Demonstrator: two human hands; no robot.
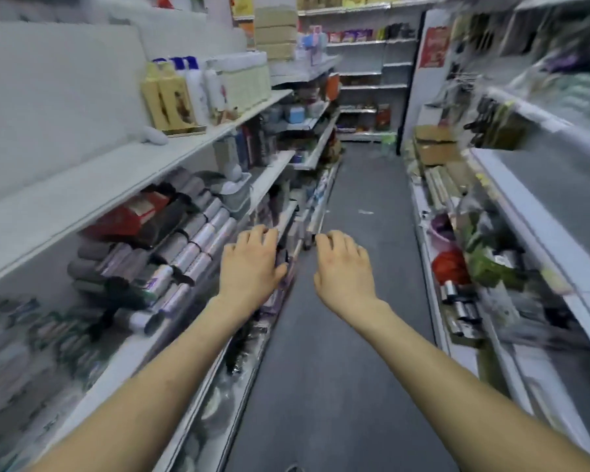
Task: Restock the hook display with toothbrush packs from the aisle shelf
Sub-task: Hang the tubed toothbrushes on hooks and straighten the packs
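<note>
Both of my arms stretch forward into a narrow shop aisle. My left hand (pixel 251 264) hovers palm down over the edge of the left-hand shelving, fingers loosely bent, holding nothing. Beside it, my right hand (pixel 343 267) hangs over the grey floor (pixel 361 301), fingers relaxed and empty. The picture is blurred by motion. I cannot make out any toothbrush packs. Hooks with hanging goods (pixel 491 124) show at the upper right, too blurred to identify.
Left shelves (pixel 116 185) carry rolled packs (pixel 198 240), bottles and cream boxes (pixel 174 97). Right shelves (pixel 532 212) hold mixed goods and a cardboard box (pixel 435 144). More shelving (pixel 365 80) closes the far end of the aisle.
</note>
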